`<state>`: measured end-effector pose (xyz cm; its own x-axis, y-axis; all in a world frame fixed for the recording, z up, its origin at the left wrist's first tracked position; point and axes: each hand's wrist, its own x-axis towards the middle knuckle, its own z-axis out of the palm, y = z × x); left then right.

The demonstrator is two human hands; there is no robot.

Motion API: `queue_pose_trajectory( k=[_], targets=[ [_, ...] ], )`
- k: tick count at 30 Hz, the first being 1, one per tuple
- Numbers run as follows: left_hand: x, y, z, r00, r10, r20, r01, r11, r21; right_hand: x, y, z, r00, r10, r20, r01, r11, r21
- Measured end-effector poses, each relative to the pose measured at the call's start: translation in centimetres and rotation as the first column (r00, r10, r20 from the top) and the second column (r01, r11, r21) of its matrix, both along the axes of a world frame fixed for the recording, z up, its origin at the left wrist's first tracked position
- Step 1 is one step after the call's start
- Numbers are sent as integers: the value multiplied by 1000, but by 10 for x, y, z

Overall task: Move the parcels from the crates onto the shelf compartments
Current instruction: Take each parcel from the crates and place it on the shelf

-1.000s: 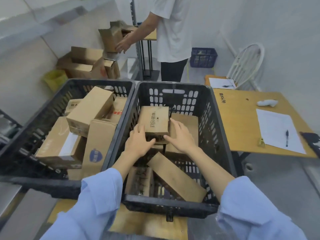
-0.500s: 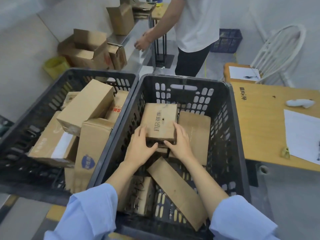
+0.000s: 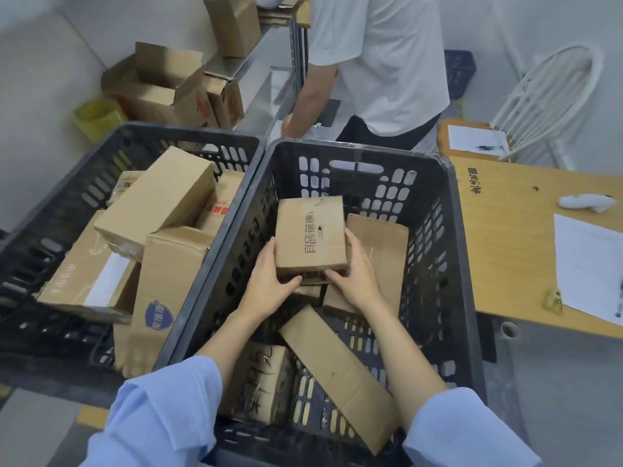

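Two black plastic crates stand side by side. In the right crate (image 3: pixel 448 251) I hold a small cardboard parcel with printed characters (image 3: pixel 310 234): my left hand (image 3: pixel 266 281) grips its near left corner, my right hand (image 3: pixel 354 274) grips its near right corner, thumbs curled under the edge. Under and around it lie a flat parcel (image 3: pixel 381 251), a long parcel (image 3: pixel 337 369) and a scribbled one (image 3: pixel 263 379). The left crate (image 3: pixel 67 197) is packed with several bigger parcels, the top one (image 3: pixel 158 197) tilted.
A person in a white shirt (image 3: pixel 377 62) stands right behind the crates, a hand (image 3: pixel 290 126) at the rim. Open cartons (image 3: pixel 158 85) sit by the left wall. A wooden table (image 3: pixel 505 244) with papers adjoins the right crate; a white chair (image 3: pixel 546 96) stands behind.
My hands have closed round the small parcel's near corners and it sits slightly higher. The view has tipped down and closer. The person behind has stepped nearer and lowered a hand to the crate.
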<state>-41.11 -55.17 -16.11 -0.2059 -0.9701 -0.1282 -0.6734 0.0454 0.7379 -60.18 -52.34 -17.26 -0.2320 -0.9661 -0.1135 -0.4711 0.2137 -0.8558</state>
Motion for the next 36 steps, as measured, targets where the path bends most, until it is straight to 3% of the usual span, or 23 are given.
queue_pose_trajectory(
  k=[9, 15, 21, 27, 36],
  targets=[
    [-6, -5, 5, 997, 23, -73, -22, 1000, 21, 6, -3, 7, 1000, -13, 13, 13, 1000, 3],
    [-9, -3, 18, 999, 35, -16, -35, 999, -19, 5, -4, 23, 998, -59, -38, 64, 986, 153],
    [-12, 7, 44, 999, -9, 46, 12, 998, -63, 2, 4, 53, 998, -22, -63, 33, 984, 176],
    [-1, 23, 76, 999, -42, 3, 42, 990, -137, 0, 29, 105, 991, 30, -132, -22, 998, 62],
    [61, 74, 150, 967, -13, -254, -61, 957, -284, 48, 74, 180, 989, 127, -70, -137, 976, -170]
  ],
)
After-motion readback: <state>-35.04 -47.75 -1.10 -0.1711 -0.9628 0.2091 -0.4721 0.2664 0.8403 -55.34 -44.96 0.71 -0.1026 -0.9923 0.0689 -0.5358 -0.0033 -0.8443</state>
